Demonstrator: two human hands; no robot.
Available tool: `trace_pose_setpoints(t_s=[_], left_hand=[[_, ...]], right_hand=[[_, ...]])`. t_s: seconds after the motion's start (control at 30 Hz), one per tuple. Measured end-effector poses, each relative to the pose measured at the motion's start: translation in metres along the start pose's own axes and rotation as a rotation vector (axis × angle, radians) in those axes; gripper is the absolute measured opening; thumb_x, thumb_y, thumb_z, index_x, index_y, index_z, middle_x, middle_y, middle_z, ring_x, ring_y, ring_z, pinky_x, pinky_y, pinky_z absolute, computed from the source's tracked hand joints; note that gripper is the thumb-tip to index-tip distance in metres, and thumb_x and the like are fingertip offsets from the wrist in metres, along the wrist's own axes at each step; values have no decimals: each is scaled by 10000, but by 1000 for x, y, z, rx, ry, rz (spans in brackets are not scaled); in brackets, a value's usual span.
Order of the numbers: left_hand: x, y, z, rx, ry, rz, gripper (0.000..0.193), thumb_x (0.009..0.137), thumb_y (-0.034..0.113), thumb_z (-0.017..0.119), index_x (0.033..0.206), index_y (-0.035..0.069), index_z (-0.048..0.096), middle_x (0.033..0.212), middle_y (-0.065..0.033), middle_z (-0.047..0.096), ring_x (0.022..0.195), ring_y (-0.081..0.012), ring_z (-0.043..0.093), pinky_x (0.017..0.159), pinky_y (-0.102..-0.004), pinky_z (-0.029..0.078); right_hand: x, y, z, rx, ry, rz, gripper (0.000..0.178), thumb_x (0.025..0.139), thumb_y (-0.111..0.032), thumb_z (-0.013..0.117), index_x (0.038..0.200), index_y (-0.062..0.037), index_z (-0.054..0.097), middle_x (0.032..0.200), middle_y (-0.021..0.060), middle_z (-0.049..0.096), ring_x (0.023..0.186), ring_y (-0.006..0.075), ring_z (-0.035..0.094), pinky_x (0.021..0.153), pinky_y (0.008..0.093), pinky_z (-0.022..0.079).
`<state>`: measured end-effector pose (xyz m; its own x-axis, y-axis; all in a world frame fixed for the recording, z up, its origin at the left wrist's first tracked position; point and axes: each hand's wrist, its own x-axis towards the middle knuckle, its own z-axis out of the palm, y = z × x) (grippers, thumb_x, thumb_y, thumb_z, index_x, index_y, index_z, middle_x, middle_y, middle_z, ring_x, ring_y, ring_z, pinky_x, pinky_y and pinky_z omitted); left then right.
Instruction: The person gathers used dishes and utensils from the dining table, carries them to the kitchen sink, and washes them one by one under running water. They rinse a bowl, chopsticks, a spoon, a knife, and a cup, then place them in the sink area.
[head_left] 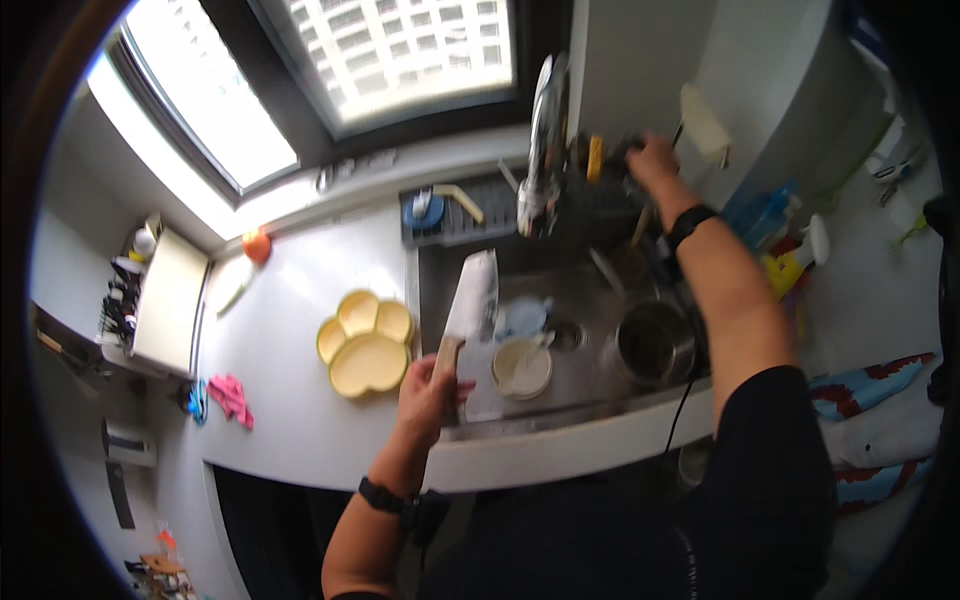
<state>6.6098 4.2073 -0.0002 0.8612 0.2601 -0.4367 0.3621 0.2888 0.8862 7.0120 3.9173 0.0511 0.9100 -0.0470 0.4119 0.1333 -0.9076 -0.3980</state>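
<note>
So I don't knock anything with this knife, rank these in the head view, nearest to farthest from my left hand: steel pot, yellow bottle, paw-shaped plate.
From your left hand:
1. Paw-shaped plate: on the counter, just to its left.
2. Steel pot: in the sink, to the right.
3. Yellow bottle: far right, past the sink.

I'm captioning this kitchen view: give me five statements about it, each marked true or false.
1. The left hand holds a broad-bladed, tan-handled metal knife. True.
2. The right hand grips the tall chrome faucet. False: it is apart from the faucet, to its right.
3. A pale yellow, paw-shaped plate lies on the white counter. True.
4. The round metal pot stands left of that plate. False: it stands to the right, in the steel sink.
5. A crumpled pink cloth lies left of the plate. True.
</note>
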Motion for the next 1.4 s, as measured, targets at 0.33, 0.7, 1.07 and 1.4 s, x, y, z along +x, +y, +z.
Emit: trace_pose_setpoints(t_s=[0.33, 0.7, 1.07, 1.4], left_hand=[[23, -23, 15, -424, -81, -115, 339, 926, 147, 573, 1202, -7, 452, 1013, -96, 567, 862, -188, 649, 707, -246, 563], [32, -24, 28, -424, -149, -172, 323, 901, 22, 512, 1216, 5, 441, 1110, -103, 542, 882, -169, 631, 591, -210, 523], [24, -23, 33, -381, -268, -177, 432, 902, 45, 505, 1320, 120, 426, 1160, -38, 534, 841, -149, 627, 591, -244, 487], [38, -21, 48, -434, -338, -237, 521, 916, 37, 489, 1415, 107, 355, 1270, -45, 492, 807, -114, 555, 582, -204, 452]], right_hand=[[-27, 44, -68, 1832, -200, 320, 404, 926, -213, 545, 1239, 26, 454, 1206, 173, 543, 1115, 359, 541, 968, 588, 451], [-151, -37, -11, 511, -421, -367, 283, 730, -68, 676, 1004, -74, 604, 921, 88, 635, 871, 253, 617, 779, 337, 496], [-106, -70, 94, 125, -34, -789, 431, 862, -297, 562, 1265, -151, 515, 1107, 138, 624, 1003, 360, 585, 840, 392, 486], [-58, -80, 138, 486, -448, -594, 491, 785, -45, 590, 1265, -18, 492, 1166, 237, 583, 1108, 373, 552, 942, 400, 443]])
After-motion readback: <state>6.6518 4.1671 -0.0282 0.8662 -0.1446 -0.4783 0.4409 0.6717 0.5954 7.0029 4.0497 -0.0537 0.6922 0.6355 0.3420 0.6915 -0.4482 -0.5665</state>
